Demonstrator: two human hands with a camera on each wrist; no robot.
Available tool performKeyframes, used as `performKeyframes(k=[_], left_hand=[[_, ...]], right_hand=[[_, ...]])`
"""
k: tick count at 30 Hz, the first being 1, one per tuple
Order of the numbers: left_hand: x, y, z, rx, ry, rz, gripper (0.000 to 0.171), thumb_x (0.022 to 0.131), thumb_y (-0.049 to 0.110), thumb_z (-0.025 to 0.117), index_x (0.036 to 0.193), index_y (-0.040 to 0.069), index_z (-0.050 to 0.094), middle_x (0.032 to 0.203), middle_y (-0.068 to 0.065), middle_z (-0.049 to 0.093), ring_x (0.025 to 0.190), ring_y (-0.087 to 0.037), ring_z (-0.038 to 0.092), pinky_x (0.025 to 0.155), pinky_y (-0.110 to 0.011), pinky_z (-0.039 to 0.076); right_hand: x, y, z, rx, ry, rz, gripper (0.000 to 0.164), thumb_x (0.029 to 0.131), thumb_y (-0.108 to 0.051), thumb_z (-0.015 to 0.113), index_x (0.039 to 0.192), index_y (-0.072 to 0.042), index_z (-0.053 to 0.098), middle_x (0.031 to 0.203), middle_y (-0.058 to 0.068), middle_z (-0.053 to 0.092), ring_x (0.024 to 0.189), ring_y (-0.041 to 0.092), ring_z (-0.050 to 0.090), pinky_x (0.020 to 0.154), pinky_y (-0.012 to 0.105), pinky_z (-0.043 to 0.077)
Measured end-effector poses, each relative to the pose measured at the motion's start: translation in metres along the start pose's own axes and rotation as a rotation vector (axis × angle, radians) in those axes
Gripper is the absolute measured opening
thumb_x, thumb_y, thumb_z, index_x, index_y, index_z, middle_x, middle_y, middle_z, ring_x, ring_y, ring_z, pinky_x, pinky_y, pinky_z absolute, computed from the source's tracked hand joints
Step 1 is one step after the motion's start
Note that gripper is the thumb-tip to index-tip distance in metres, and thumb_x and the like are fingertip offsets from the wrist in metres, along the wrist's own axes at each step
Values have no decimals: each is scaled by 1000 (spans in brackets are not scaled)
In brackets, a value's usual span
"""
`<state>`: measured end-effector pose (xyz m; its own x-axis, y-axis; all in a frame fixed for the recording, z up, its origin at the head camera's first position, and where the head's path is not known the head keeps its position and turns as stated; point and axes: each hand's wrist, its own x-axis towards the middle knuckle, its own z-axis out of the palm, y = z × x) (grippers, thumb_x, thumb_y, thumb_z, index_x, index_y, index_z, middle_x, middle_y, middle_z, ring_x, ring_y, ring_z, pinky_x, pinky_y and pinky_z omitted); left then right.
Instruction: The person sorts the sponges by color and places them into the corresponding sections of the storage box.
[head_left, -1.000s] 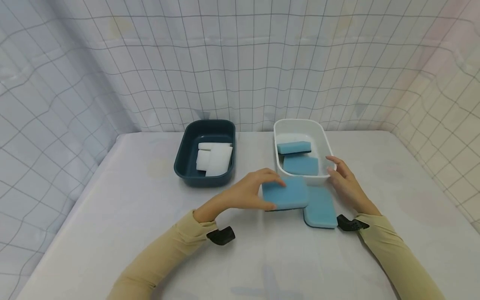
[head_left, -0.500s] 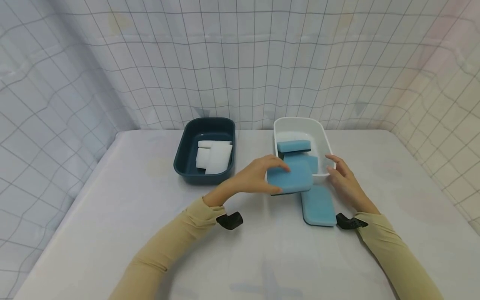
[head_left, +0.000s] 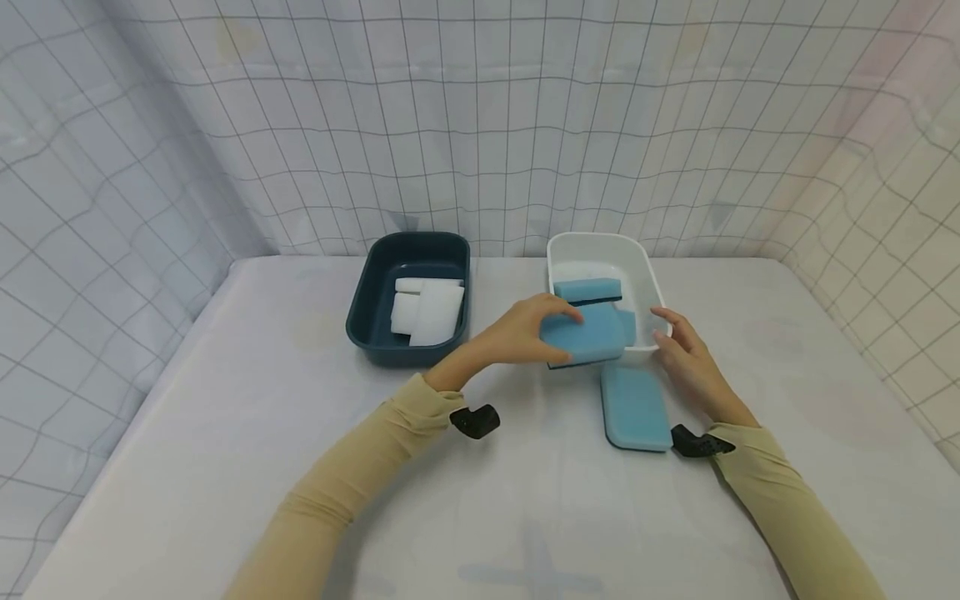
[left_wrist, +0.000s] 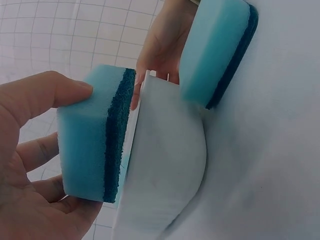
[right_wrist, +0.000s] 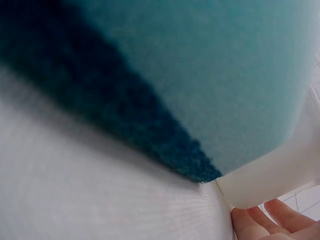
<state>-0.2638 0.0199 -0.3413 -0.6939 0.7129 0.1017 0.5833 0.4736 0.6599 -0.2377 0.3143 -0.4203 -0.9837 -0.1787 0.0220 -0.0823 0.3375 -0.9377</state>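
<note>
My left hand [head_left: 525, 329] holds a blue sponge [head_left: 588, 335] with a dark scouring side, thumb and fingers on its edges. It is over the near part of the white bin [head_left: 647, 283]; in the left wrist view the held sponge [left_wrist: 87, 135] appears just above the bin's rim, dark side facing the bin. At the bin's right near corner, my right hand [head_left: 693, 367] grips the rim; some of its fingers [right_wrist: 280, 220] lie against the outer wall. Inside the bin are a blue sponge [head_left: 588, 290] at the back and another, mostly hidden under the held one.
Another blue sponge [head_left: 636, 408] lies on the white table in front of the bin, beside my right wrist. To the left stands a dark teal bin [head_left: 358, 329] with several white sponge blocks [head_left: 437, 312] in it. A gridded curtain [head_left: 495, 125] hangs behind the table.
My left hand has carried the blue sponge away from me and slightly right, from in front of the white bin to over its near end. The right hand stays at the rim.
</note>
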Motion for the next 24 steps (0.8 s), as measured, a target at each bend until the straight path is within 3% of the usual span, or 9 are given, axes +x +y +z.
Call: performKeyframes(k=[10,12,15,17,20,24], left_hand=[[18,-8,2,-7,37,-45,45,79,21,72,122,13,60,136,-9,51,127,-23,45,107,-38,42],[22,-9,2,-3,47,-55,45,79,22,72,122,13,61,136,-9,51,127,-23,45,107,-38,42],[28,-9,1,-10,60,-68,46,79,22,72,123,13,60,137,-9,50,127,-23,45,107,-38,41],[31,-9,1,-21,62,-71,47,79,23,71,123,13,60,137,-10,50,126,-23,45,106,-38,42],[35,-9,1,-30,57,-76,48,79,23,71,124,13,60,137,-10,49,125,-22,46,106,-38,42],[43,-8,5,-16,44,-77,48,79,22,71,124,13,60,135,-10,50,122,-22,47,106,-36,42]], right_hand=[[-2,0,1,31,-20,23,53,100,-40,37,149,-27,19,158,19,7,138,39,23,88,5,38],[-1,0,1,31,-24,26,53,100,-40,37,149,-28,18,158,18,5,139,38,21,98,13,39],[0,-1,0,28,-23,28,53,100,-40,37,149,-28,19,159,16,4,140,37,20,101,16,38],[1,-1,0,41,-21,24,53,100,-39,38,149,-28,19,159,16,4,139,36,20,100,14,38],[1,-2,0,56,-11,15,52,100,-37,39,148,-27,21,158,18,6,136,34,23,87,3,38],[1,-1,-1,54,-6,6,53,100,-37,39,148,-25,21,157,20,9,129,26,29,83,3,38]])
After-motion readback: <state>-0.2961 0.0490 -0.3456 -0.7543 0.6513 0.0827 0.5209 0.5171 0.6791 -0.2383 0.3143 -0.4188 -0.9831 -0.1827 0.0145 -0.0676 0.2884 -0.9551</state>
